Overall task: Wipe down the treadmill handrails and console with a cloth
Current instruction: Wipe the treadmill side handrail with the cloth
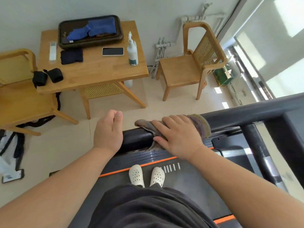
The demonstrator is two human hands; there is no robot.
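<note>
A black treadmill handrail (246, 116) runs from the middle of the view up to the right, with its blunt end (136, 138) near my hands. A grey-purple cloth (199, 125) is draped over the rail. My right hand (178, 137) lies flat on the cloth, fingers spread, pressing it onto the rail. Just left of the rail's end, my left hand (108, 131) hovers with curled fingers and holds nothing. The console is out of view. Below, my feet in white clogs (146, 176) stand on the treadmill belt (189, 178).
A wooden table (98, 69) stands behind the rail with a spray bottle (132, 51), a phone (112, 51), a remote, dark cloths and a tray holding blue cloths (92, 30). Wooden chairs stand at left (21, 99) and right (194, 63). A black upright post (258, 145) descends at right.
</note>
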